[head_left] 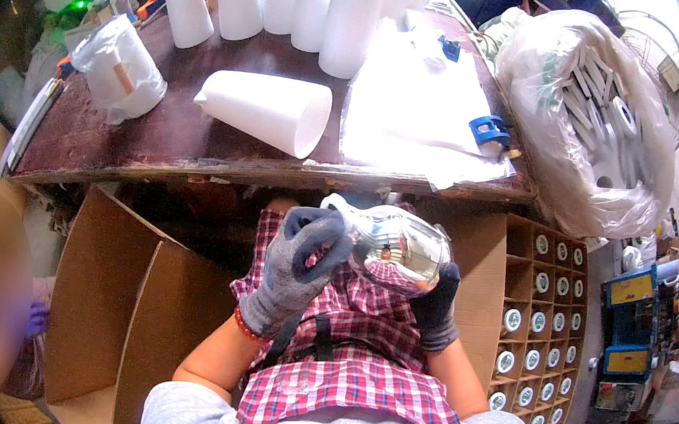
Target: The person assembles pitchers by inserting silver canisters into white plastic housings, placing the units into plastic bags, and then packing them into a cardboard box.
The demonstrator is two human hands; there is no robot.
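Over my lap, in front of the table edge, I hold a shiny silvered glass flask liner (pixel 403 250) on its side. My left hand (pixel 300 254), in a grey glove with dark fingers, is closed at its white-rimmed neck. My right hand (pixel 437 305), in the same kind of glove, grips the rounded end, its fingers partly hidden behind the glass. On the table ahead lies a white tapered sleeve (pixel 267 110) on its side. Several similar white sleeves (pixel 351 29) stand upright behind it.
A plastic-wrapped roll (pixel 122 72), white sheets (pixel 402 126) and a blue tape dispenser (pixel 489 131) are on the table (pixel 149 157). At right are a bag of scraps (pixel 537 75) and a divided carton (pixel 523 301) of white-rimmed liners. An open cardboard box (pixel 100 301) and a blurred person stand left.
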